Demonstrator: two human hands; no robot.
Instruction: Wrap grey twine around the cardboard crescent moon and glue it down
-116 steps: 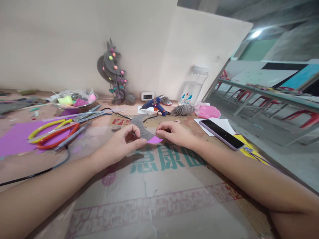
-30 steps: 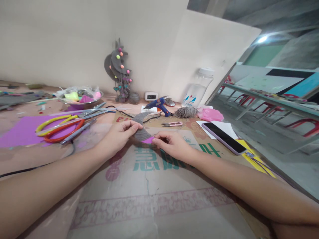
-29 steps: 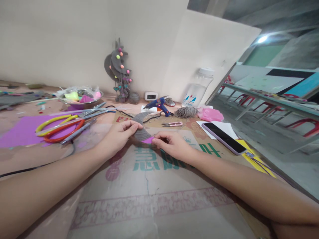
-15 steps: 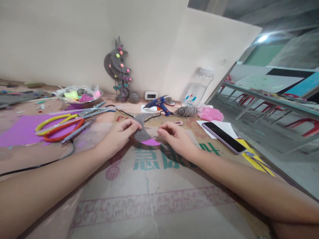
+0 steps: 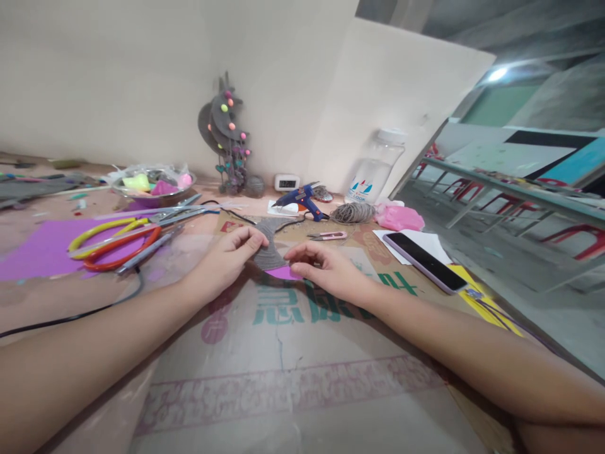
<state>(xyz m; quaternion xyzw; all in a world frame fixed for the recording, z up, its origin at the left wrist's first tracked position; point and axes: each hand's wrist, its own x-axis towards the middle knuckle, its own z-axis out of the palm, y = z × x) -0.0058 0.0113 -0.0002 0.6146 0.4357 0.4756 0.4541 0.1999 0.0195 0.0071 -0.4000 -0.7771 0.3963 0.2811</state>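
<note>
A crescent wrapped in grey yarn is held above the cardboard, with a bare purple tip at its lower right end. My left hand pinches the crescent's left side between thumb and fingers. At the lower right end is my right hand, its thumb and fingers closed at the edge of the purple tip; whether a yarn strand lies between them is too small to tell. Behind the hands lie pink thread snips, a blue glue gun and a bundle of grey yarn.
Yellow and red handled scissors rest at the left on purple sheet, near a bowl. A phone lies at the right. A bottle and a decorated moon ornament stand at the back.
My right hand has moved left, from beside the crescent to its lower right end. The snips behind it show more fully. My left hand keeps its hold.
</note>
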